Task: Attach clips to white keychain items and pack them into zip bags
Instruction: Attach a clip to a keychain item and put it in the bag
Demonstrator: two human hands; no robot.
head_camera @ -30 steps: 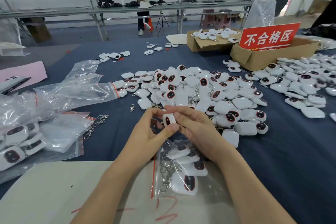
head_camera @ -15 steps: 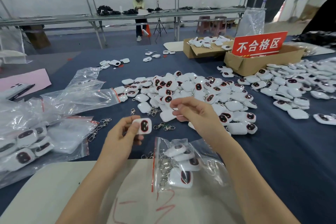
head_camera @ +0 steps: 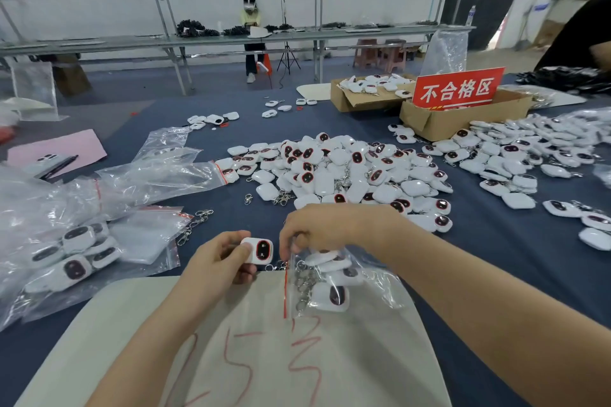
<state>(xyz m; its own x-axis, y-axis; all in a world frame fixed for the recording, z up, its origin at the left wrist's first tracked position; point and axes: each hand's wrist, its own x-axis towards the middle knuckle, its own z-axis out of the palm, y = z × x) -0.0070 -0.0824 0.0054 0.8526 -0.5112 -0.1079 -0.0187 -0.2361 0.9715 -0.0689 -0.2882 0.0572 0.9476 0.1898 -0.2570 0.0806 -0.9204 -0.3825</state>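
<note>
Looks like the packing step. Holds in the left grip (head_camera: 215, 261), fingers and thumb clamped round it, one white keychain item (head_camera: 259, 249), dark panel up, just left of the zip bag (head_camera: 334, 284). Pinches with the right grip (head_camera: 317, 228) the far end of the bag's red-lined mouth, raising it off the pale board (head_camera: 132, 324) on the near surface (head_camera: 496, 274). Already holds several items with rings inside. Cannot tell of a clip on the held item, hidden by fingers. Next, probably: spread the mouth wider, slide the item rightward through it, clear of the rings. Leaves a big pile (head_camera: 347, 172) farther off, unpacked.
</note>
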